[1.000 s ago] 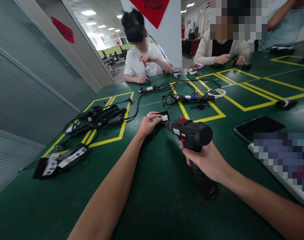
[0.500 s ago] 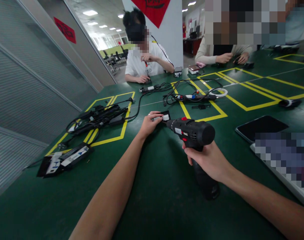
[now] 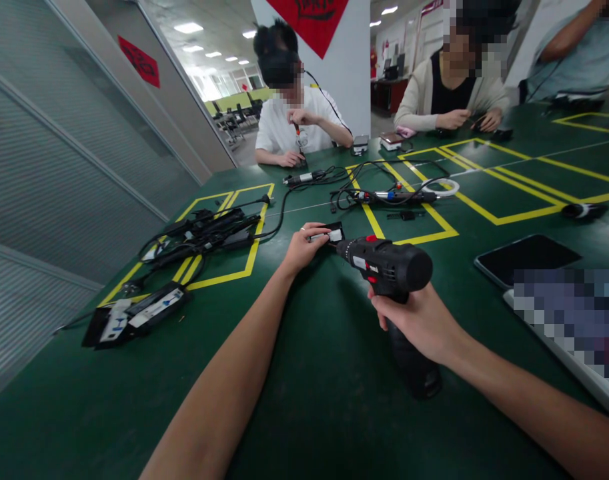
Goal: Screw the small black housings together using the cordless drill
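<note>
A black cordless drill (image 3: 391, 263) with red switches is gripped in my right hand (image 3: 418, 319), my fingers wrapped round its handle. Its chuck points away to the left, and the tip ends close beside a small flat black part with a white label (image 3: 337, 235). My left hand (image 3: 303, 248) is closed on the near left side of that part, fingers pressed on it against the green table (image 3: 304, 373). Whether the drill's bit touches the part is too small to tell.
To the left lie bundled black cables (image 3: 204, 240) and black pieces with white labels (image 3: 157, 307). Beyond my hands is a corded electric screwdriver (image 3: 394, 197). A phone (image 3: 527, 260) rests at right. Two people (image 3: 297, 120) sit across the table; another is at far right.
The view has shifted slightly, so most things sit a little further right. Both hands, the drill and the labelled part hold nearly the same pose.
</note>
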Tool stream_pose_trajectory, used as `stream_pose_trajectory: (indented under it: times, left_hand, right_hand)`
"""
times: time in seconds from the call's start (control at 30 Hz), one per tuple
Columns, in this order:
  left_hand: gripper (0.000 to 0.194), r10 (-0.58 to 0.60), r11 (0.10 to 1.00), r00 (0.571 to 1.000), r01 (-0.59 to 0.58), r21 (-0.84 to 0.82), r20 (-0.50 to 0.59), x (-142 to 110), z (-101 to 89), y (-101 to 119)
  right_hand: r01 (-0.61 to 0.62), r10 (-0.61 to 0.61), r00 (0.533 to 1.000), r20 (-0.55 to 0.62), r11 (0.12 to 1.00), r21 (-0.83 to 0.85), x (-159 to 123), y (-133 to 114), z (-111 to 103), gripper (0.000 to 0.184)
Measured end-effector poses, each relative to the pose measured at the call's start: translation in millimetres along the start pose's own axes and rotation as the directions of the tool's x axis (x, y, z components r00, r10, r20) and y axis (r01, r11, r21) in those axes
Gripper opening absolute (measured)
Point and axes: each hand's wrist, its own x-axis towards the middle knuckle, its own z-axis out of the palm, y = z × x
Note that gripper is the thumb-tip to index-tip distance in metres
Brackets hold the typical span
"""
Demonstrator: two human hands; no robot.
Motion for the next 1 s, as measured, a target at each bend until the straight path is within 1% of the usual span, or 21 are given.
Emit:
stream_pose_trajectory:
  times: [0.13, 0.37, 0.67, 0.77, 1.0]
  left_hand:
    - [0.028, -0.007, 1.000, 1.000, 0.007, 0.010, 0.003, 0.4, -0.3, 0.3]
    - [0.028, 0.004, 1.000, 1.000, -0.005, 0.009, 0.006, 0.0, -0.7, -0.1]
    - [0.027, 0.003, 0.999, 1.000, -0.003, 0.033, 0.006, 0.2, 0.5, -0.1]
    - [0.026, 0.015, 1.000, 1.000, -0.015, 0.023, 0.008, 0.3, 0.6, -0.9]
    - [0.027, 0.027, 1.000, 1.000, -0.027, 0.016, 0.013, 0.1, -0.2, -0.6]
  right_hand:
    - [0.011, -0.011, 1.000, 0.009, 1.000, 0.001, 0.2, 1.0, 0.2, 0.007]
    - [0.029, -0.029, 1.000, -0.002, 0.999, 0.014, -0.3, 5.7, -0.6, 0.013]
    - [0.001, 0.000, 1.000, -0.004, 0.999, 0.040, 0.4, 4.2, -0.1, 0.014]
    - [-0.008, 0.008, 1.000, -0.010, 0.999, 0.041, -0.1, 3.9, 0.1, 0.014]
    - [0.023, -0.023, 1.000, 0.004, 1.000, 0.016, -0.1, 1.7, -0.2, 0.011]
